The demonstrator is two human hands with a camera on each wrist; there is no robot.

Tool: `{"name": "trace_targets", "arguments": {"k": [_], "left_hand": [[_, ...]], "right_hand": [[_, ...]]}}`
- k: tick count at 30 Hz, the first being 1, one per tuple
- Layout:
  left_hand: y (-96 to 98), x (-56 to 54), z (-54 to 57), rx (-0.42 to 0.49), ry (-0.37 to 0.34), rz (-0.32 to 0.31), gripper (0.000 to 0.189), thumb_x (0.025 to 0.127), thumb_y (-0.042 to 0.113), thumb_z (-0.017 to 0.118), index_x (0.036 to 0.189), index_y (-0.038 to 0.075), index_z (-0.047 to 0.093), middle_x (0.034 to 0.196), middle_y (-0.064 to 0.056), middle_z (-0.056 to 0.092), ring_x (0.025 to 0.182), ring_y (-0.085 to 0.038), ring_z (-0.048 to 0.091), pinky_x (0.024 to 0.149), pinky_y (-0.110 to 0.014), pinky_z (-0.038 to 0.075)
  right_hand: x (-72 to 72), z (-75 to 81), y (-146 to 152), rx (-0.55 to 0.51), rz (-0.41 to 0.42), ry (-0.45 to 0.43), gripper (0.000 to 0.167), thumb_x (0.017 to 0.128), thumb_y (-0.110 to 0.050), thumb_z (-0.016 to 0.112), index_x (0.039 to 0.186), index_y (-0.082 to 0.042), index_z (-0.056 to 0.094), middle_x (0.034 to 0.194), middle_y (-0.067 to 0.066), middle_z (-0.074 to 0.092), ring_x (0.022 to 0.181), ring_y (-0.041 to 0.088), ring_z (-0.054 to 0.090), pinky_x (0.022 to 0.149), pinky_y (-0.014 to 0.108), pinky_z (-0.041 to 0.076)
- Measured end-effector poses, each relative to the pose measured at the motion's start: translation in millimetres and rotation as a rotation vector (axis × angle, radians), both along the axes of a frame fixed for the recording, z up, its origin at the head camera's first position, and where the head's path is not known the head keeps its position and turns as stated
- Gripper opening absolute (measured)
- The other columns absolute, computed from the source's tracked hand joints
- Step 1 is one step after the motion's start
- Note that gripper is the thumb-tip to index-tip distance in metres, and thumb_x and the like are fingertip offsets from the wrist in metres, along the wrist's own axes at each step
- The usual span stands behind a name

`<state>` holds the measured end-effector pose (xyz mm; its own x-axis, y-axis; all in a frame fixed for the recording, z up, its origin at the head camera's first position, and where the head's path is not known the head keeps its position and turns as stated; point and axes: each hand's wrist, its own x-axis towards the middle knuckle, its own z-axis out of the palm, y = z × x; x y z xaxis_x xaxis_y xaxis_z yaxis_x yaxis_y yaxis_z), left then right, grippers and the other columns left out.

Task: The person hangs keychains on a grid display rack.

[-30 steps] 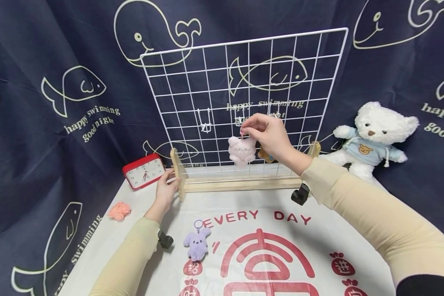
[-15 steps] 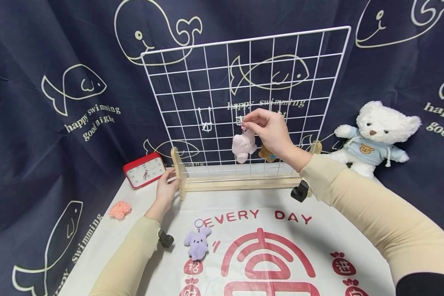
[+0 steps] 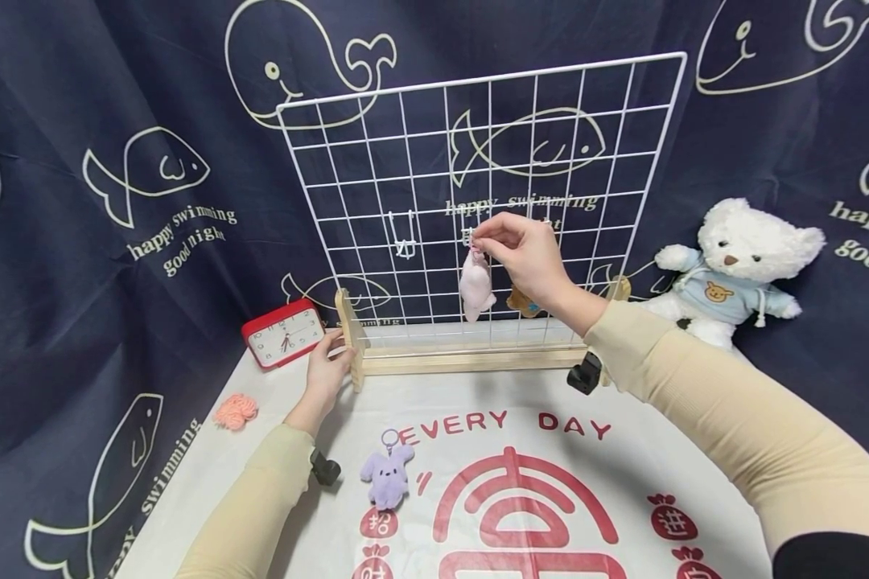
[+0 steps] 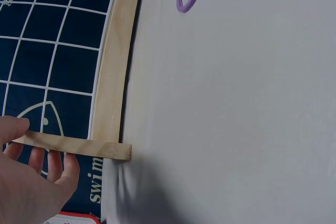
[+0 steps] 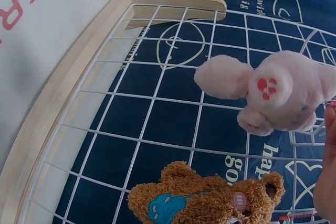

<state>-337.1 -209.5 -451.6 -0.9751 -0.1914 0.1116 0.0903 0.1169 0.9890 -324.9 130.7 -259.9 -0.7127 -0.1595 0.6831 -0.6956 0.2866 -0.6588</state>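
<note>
My right hand point(image 3: 532, 253) pinches the top of a pink plush keychain point(image 3: 475, 285) in front of the white wire grid point(image 3: 510, 104), at a white hook point(image 3: 467, 236). Whether its ring touches the hook is hidden behind the fingertips. The plush hangs side-on in the head view; a red paw print shows on it in the right wrist view. Beside it hangs a brown bear plush point(image 5: 205, 195) with a blue patch. With thumb on one side and fingers on the other, my left hand point(image 4: 37, 177) holds the grid's wooden end support point(image 4: 79, 145).
Another white hook point(image 3: 405, 245) hangs on the grid's left. A purple plush keychain point(image 3: 387, 478) lies on the white table. Farther left are a red clock point(image 3: 284, 334) and a coral yarn bundle point(image 3: 236, 411). A white teddy bear point(image 3: 731, 257) sits at the right.
The pink plush has turned from facing forward to side-on. My right hand has shifted slightly up toward the middle hook. My left hand stays on the wooden support.
</note>
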Motion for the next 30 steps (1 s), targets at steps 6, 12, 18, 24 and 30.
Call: {"name": "trace_targets", "arguments": {"k": [6, 12, 18, 24, 30], "left_hand": [[-0.9, -1.7, -1.6, 0.009, 0.001, -0.004, 0.049, 0.097, -0.002, 0.061, 0.145, 0.001, 0.052, 0.136, -0.025, 0.055, 0.124, -0.042, 0.055, 0.104, -0.050, 0.049], [-0.9, -0.9, -0.6, 0.013, 0.002, -0.006, 0.049, 0.097, -0.002, 0.061, 0.145, 0.001, 0.052, 0.136, -0.025, 0.055, 0.124, -0.042, 0.055, 0.104, -0.050, 0.049], [-0.5, 0.1, -0.6, 0.005, 0.000, 0.002, 0.050, 0.096, -0.002, 0.062, 0.145, 0.001, 0.052, 0.136, -0.025, 0.056, 0.124, -0.041, 0.056, 0.101, -0.046, 0.050], [-0.2, 0.0, -1.6, 0.003, 0.009, 0.005, 0.050, 0.096, -0.003, 0.061, 0.145, 0.000, 0.051, 0.134, -0.026, 0.055, 0.122, -0.042, 0.056, 0.100, -0.044, 0.052], [-0.2, -0.3, -2.1, 0.001, 0.010, 0.004, 0.050, 0.095, -0.003, 0.061, 0.144, 0.000, 0.052, 0.134, -0.026, 0.055, 0.122, -0.043, 0.056, 0.101, -0.045, 0.052]], "right_hand": [[1.3, 2.1, -1.8, 0.013, -0.018, 0.014, 0.008, 0.093, 0.000, 0.072, 0.101, 0.002, 0.075, 0.097, 0.014, 0.076, 0.081, 0.008, 0.071, 0.076, 0.019, 0.057], [-0.1, 2.4, -3.1, 0.015, -0.015, 0.021, 0.009, 0.093, 0.000, 0.072, 0.101, 0.001, 0.076, 0.098, 0.014, 0.077, 0.083, 0.005, 0.071, 0.077, 0.019, 0.056], [-2.5, 1.6, -4.5, 0.023, -0.015, 0.055, 0.009, 0.093, 0.000, 0.073, 0.100, 0.001, 0.077, 0.098, 0.013, 0.077, 0.083, 0.006, 0.071, 0.075, 0.017, 0.056], [-2.7, 0.0, -4.7, 0.044, -0.050, 0.053, 0.009, 0.093, 0.000, 0.073, 0.101, 0.001, 0.077, 0.100, 0.013, 0.076, 0.084, 0.005, 0.070, 0.075, 0.017, 0.056], [-2.6, -4.3, -4.3, 0.032, -0.049, 0.026, 0.011, 0.093, 0.002, 0.071, 0.103, 0.003, 0.076, 0.103, 0.014, 0.075, 0.087, 0.008, 0.071, 0.078, 0.019, 0.057]]}}
